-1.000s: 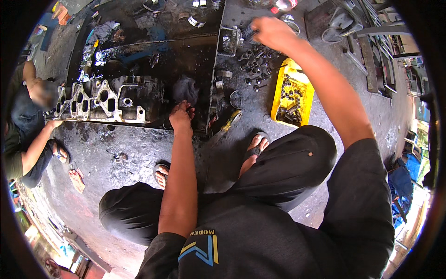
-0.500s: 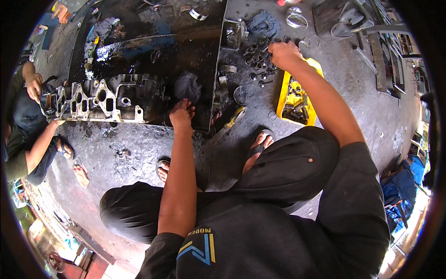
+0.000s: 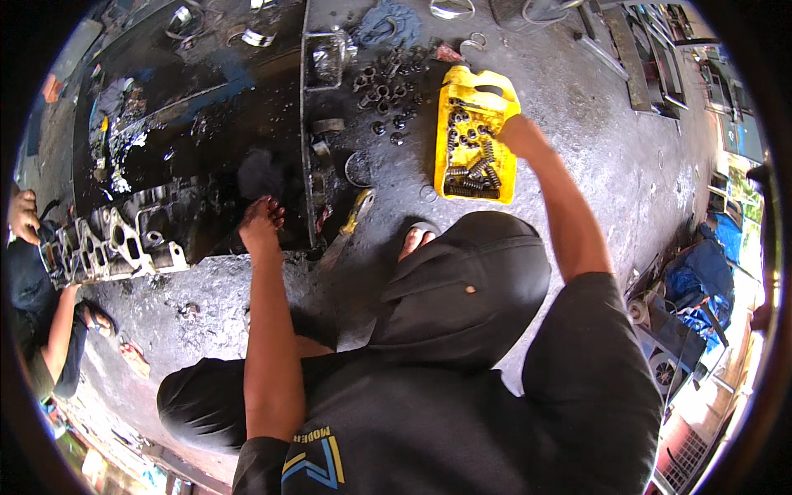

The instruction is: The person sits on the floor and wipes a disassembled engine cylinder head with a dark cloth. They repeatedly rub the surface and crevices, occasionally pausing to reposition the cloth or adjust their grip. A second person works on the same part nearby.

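Note:
My right hand (image 3: 516, 136) is over the right edge of a yellow plastic jerrycan (image 3: 509, 186) lying on the floor with its side cut open. Its fingers are bent together over the opening; whatever they hold is hidden. Coil springs (image 3: 478, 173) and small dark round parts lie inside the can. My left hand (image 3: 262, 221) is closed at the near edge of an oily black metal sheet (image 3: 190, 153), just below a dark rag (image 3: 261, 172). What its curled fingers hold cannot be made out. Left of it, an engine cylinder head (image 3: 115, 243) rests along the sheet's edge.
Dark metal parts (image 3: 386, 91) are clustered on the floor left of the can. A yellow-handled tool (image 3: 357, 213) and a ring (image 3: 358, 169) lie nearer. At the far left, another person's hand (image 3: 23, 216) is by the cylinder head. A blue cloth (image 3: 388, 23) lies farther back.
My right hand has moved from the cluster of dark parts to the yellow can. The view has shifted rightward. My left hand stays near the dark rag.

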{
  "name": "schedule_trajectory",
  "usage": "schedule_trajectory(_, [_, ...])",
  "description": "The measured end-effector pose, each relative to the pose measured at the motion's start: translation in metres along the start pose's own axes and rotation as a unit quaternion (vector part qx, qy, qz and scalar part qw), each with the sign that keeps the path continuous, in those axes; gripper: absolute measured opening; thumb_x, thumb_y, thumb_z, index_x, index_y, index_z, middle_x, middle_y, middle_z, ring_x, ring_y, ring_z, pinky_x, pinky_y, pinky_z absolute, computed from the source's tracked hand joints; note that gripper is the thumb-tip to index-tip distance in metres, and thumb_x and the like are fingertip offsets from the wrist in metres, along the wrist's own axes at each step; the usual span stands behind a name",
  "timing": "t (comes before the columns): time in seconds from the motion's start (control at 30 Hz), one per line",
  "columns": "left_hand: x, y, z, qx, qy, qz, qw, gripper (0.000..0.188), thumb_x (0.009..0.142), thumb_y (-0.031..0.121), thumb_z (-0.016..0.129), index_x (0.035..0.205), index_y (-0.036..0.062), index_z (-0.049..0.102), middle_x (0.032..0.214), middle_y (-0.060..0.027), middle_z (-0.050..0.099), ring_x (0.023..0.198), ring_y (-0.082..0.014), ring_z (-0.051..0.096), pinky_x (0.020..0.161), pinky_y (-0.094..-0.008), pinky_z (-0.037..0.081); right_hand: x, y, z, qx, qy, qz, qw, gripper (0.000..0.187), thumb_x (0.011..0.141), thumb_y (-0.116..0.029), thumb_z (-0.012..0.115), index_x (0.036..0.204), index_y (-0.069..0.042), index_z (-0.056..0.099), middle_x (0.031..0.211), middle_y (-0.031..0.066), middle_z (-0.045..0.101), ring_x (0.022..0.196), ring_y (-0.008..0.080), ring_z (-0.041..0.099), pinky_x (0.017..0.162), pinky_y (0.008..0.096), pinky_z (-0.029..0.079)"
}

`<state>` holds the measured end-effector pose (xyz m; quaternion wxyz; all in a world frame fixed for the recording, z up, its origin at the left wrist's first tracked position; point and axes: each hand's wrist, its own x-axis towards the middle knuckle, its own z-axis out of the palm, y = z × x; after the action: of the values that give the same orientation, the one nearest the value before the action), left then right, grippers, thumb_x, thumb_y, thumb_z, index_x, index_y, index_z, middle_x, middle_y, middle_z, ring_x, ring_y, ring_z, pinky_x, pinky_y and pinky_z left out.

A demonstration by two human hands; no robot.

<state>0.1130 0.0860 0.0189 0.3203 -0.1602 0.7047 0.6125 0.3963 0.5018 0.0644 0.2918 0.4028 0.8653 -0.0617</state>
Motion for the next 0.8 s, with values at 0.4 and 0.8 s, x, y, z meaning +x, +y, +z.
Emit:
schedule_trajectory(0.4, [-0.015,-0.002,-0.001,0.102,-0.007,0.018,0.995,0.021,0.091,0.014,0.052,0.103,0.0006,0.064,0.087,-0.0074,0.066,0.069,-0.0141,0.063,0.057,-0.0244,0.048,-0.025,-0.067,0.033,0.248,0.088,0.035,0.964,0.040,0.080,-0.032,0.063,0.116,-0.013,0.058,0.111,0.0206,0.063,0.106,0.0374,0.060,0.090,0.0450,0.048])
schedule_trajectory(0.8, [-0.010,-0.011,-0.012,0.039,-0.007,0.022,0.999,0.020,0.091,0.015,0.055,0.101,0.0006,0.064,0.084,-0.0072,0.066,0.070,-0.0149,0.063,0.057,-0.0249,0.047,-0.004,-0.038,0.042,0.587,-0.006,0.015,0.810,0.030,0.077,-0.011,0.072,0.105,-0.002,0.064,0.096,0.0107,0.064,0.073,0.0177,0.066,0.050,0.0324,0.054])
